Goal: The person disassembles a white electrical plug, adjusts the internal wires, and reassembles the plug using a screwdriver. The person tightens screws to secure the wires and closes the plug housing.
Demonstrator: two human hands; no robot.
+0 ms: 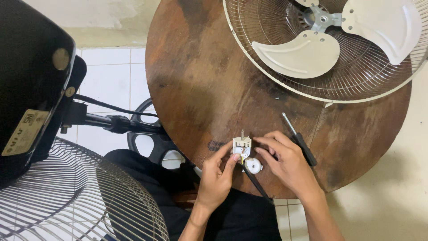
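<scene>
My left hand [217, 176] pinches the opened plug [241, 145] at the tabletop [200, 85] edge, right hand [285, 160] fingertips touching it, loose cap [253, 165] just below: a slip could knock cap or plug off the rim.

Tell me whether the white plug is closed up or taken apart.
Taken apart. The plug body is pinched between left hand and right hand, while its round white cover lies separately on the table beside it.
</scene>
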